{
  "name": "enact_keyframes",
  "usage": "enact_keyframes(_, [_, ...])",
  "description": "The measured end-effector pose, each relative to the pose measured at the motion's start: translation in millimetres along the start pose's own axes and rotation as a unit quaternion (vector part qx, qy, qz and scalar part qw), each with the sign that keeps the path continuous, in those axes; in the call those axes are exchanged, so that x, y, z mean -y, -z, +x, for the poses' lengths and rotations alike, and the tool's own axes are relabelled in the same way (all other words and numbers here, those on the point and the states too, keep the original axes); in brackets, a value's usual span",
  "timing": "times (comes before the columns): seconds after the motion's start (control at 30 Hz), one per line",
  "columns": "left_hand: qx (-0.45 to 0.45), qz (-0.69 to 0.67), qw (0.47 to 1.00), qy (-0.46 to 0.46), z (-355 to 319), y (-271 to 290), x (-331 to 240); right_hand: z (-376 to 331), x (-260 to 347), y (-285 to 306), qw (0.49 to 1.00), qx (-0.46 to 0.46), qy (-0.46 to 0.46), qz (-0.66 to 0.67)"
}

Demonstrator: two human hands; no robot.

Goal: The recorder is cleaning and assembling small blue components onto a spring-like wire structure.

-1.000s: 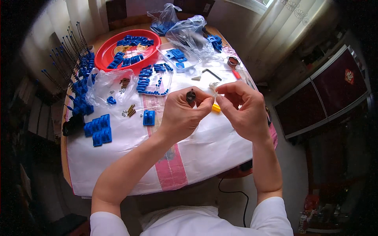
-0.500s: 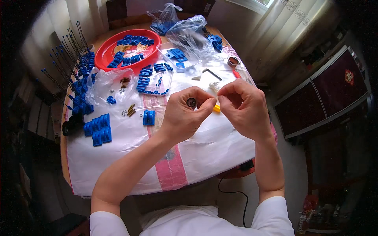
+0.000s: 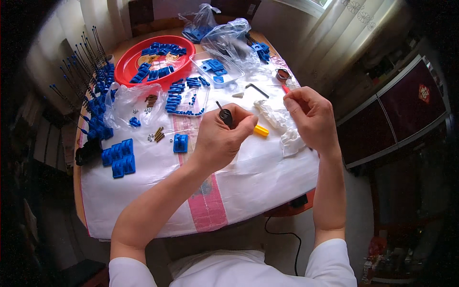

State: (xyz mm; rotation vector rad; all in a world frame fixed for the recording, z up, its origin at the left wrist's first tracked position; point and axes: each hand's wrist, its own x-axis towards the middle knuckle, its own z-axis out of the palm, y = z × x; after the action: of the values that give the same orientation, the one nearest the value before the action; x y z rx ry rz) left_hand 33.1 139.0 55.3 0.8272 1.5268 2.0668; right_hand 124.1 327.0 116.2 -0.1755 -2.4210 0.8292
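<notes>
My left hand [image 3: 221, 136] is closed around a dark piece with a round, disc-like end [image 3: 225, 116] and a thin rod sticking up. The rest of that piece is hidden in the fingers. My right hand [image 3: 311, 117] is raised to the right, thumb and fingertips pinched together. Whatever the pinch holds, if anything, is too small to make out. Just beyond those fingertips lies a round dark-headed tool with a red handle [image 3: 285, 89]. A white crumpled cloth [image 3: 270, 115] lies between the hands, and a yellow piece [image 3: 261, 130] sits beside my left fingertips.
Blue plastic parts [image 3: 120, 158] lie at the left, near brass-coloured screws [image 3: 159, 134] and small nuts. A red basin [image 3: 121, 64], clear trays [image 3: 231, 79] and plastic bags [image 3: 232, 38] stand farther back. Rods with blue tips [image 3: 86, 60] rise at the far left. An L-shaped hex key [image 3: 258, 90] lies centrally.
My right hand has drawn away from the left, to the right, uncovering the white cloth. The dark piece in my left hand has tilted, and its thin rod now shows.
</notes>
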Motion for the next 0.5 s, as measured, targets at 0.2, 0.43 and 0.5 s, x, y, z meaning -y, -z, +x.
enact_keyframes(0.2, [0.007, -0.022, 1.000, 0.016, 0.0, 0.0, -7.1, 3.2, -60.9, 2.4, 0.988, 0.082, -0.045, -0.119])
enact_keyframes(0.43, [0.007, -0.025, 1.000, 0.017, 0.8, 3.4, -2.4, -3.7, -83.4, 4.7, 0.977, 0.133, -0.147, -0.081])
enact_keyframes(0.5, [0.009, -0.018, 1.000, 0.017, 0.7, 2.9, -3.2, -8.2, -88.3, 7.0, 0.977, 0.135, -0.158, -0.051])
